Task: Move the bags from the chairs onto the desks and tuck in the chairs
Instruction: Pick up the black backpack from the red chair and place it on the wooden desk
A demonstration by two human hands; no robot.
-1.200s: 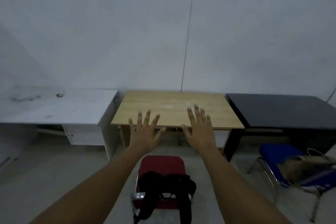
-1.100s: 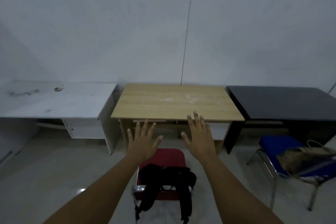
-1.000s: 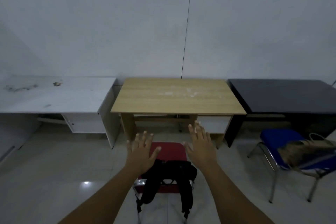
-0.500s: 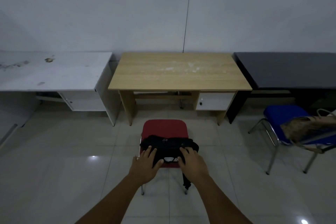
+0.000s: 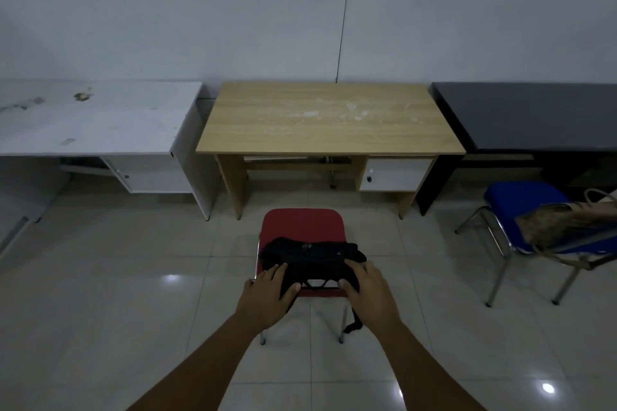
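Note:
A black bag [image 5: 312, 255] lies on the red chair [image 5: 302, 223], which stands on the floor a little in front of the wooden desk [image 5: 327, 123]. My left hand [image 5: 267, 294] holds the bag's near left corner, fingers on top and thumb at its near edge. My right hand [image 5: 369, 290] grips the near right corner the same way. A strap hangs down by the chair's right rear leg. To the right, a tan woven bag [image 5: 561, 222] lies on the blue chair [image 5: 514, 200] in front of the black desk [image 5: 534, 117].
A white desk [image 5: 93, 123] with stains on its top stands left of the wooden one. All three desks line the grey wall. The floor is glossy pale tile, with open floor around the red chair.
My view has tipped down from the desks to the chair. Both hands came down from in front of the wooden desk onto the black bag and took hold of its near edge.

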